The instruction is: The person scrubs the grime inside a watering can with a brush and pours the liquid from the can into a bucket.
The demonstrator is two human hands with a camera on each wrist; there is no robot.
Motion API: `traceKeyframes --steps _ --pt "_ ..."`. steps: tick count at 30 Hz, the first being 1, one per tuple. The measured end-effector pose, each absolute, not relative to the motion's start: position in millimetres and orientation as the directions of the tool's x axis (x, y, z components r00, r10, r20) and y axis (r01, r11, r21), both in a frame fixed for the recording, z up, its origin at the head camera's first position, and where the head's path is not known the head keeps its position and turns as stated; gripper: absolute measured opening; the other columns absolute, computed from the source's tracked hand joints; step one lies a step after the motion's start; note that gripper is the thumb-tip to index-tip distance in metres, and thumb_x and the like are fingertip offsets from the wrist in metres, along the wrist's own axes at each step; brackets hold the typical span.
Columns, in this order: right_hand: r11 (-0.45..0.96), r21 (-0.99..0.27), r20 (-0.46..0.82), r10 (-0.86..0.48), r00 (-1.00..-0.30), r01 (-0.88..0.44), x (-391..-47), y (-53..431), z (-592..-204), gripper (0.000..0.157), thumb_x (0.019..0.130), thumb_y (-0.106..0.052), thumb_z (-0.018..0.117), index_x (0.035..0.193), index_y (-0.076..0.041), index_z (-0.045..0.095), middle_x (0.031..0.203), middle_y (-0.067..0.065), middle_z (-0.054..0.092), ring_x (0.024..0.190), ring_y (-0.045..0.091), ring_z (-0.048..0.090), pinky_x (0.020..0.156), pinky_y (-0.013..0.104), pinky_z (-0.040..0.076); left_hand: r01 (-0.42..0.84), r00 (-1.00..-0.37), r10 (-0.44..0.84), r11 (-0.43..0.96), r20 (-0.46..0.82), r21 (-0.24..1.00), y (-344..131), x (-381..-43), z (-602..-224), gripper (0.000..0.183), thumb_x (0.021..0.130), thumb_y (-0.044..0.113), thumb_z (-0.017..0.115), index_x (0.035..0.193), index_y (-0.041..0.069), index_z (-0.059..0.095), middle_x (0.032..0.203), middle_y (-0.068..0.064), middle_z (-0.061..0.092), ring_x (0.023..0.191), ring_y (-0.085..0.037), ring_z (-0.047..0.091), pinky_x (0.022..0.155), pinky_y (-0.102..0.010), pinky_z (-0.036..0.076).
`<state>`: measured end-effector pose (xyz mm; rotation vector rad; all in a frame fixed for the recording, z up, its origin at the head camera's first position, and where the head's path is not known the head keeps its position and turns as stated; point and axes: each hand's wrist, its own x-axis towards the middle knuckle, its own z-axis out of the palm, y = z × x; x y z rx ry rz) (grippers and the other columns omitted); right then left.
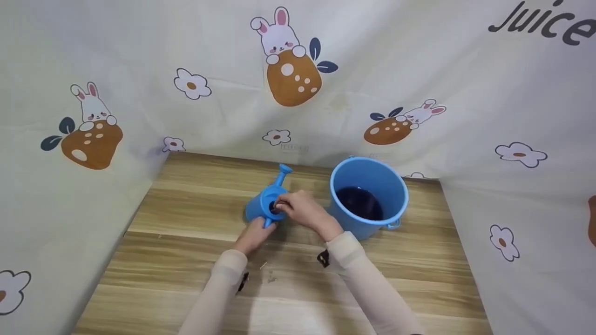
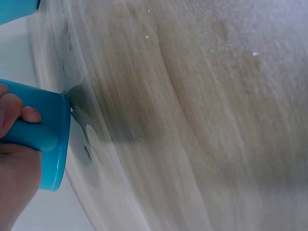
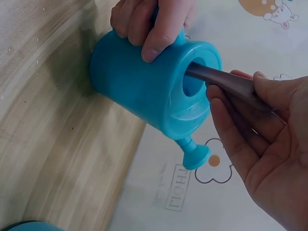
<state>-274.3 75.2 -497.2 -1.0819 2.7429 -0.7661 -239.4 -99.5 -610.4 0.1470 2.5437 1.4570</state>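
A blue watering can point(image 1: 256, 207) stands on the wooden table, its spout toward the back wall. My left hand point(image 1: 253, 235) grips the can's handle; in the left wrist view, fingers curl round that blue handle point(image 2: 33, 134). Above the can's top opening, my right hand point(image 1: 305, 209) pinches a dark brown, smooth, narrow handle point(image 3: 226, 83) between thumb and fingers. In the right wrist view this handle slants into the round opening, and its far end is hidden inside the can. What kind of tool it belongs to cannot be seen.
A blue bucket point(image 1: 402, 197) with dark liquid point(image 1: 358, 203) in its bottom stands right of the can, close to the right forearm. Patterned white cloth point(image 1: 223, 116) hangs behind the table and along its sides. Small bits and wet marks lie on the wooden table point(image 1: 186, 260).
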Motion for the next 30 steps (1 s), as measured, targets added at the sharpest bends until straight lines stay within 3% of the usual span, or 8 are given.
traceKeyframes --steps 4,7,14,24,30 --pt "0.670 -0.397 0.081 -0.655 -0.752 -0.627 -274 68 -502 0.022 0.101 -0.023 0.055 0.092 -0.009 0.068 0.079 0.005 0.068 0.068 0.014 0.058 0.067 0.029 0.050 -0.019 -0.973 0.185 0.527 -0.137 0.850 -98 -239 -611 0.037 0.094 0.024 0.053 0.062 0.019 0.034 0.056 0.009 0.029 0.050 -0.007 0.029 0.049 -0.024 0.027" --pt "0.689 -0.359 0.080 -0.649 -0.757 -0.629 -273 66 -506 0.023 0.102 -0.022 0.054 0.088 -0.009 0.066 0.075 0.005 0.064 0.066 0.015 0.055 0.064 0.029 0.048 -0.014 -0.973 0.187 0.544 -0.137 0.839 -97 -239 -612 0.037 0.094 0.025 0.053 0.062 0.019 0.035 0.057 0.010 0.030 0.051 -0.007 0.030 0.049 -0.023 0.027" --pt "0.661 -0.360 0.092 -0.677 -0.731 -0.658 -269 66 -507 0.016 0.098 -0.019 0.061 0.099 -0.010 0.073 0.093 0.004 0.075 0.084 0.019 0.071 0.076 0.031 0.057 0.018 -0.980 0.177 0.550 -0.096 0.835 -97 -238 -614 0.037 0.094 0.023 0.053 0.064 0.018 0.034 0.059 0.008 0.029 0.053 -0.009 0.030 0.051 -0.025 0.027" --pt "0.595 -0.508 0.064 -0.695 -0.716 -0.623 -272 67 -513 0.018 0.093 -0.017 0.067 0.105 -0.007 0.077 0.102 0.007 0.077 0.093 0.018 0.073 0.080 0.026 0.057 0.011 -0.985 0.152 0.520 -0.080 0.854 -98 -238 -617 0.038 0.093 0.019 0.054 0.062 0.020 0.032 0.056 0.012 0.028 0.051 -0.007 0.028 0.050 -0.024 0.026" --pt "0.612 -0.470 0.080 -0.688 -0.721 -0.636 -273 67 -512 0.019 0.095 -0.018 0.065 0.105 -0.008 0.077 0.103 0.006 0.077 0.095 0.018 0.073 0.082 0.028 0.057 0.007 -0.983 0.164 0.506 -0.088 0.862 -97 -239 -614 0.038 0.093 0.021 0.053 0.062 0.020 0.033 0.056 0.010 0.029 0.051 -0.007 0.028 0.049 -0.023 0.026"
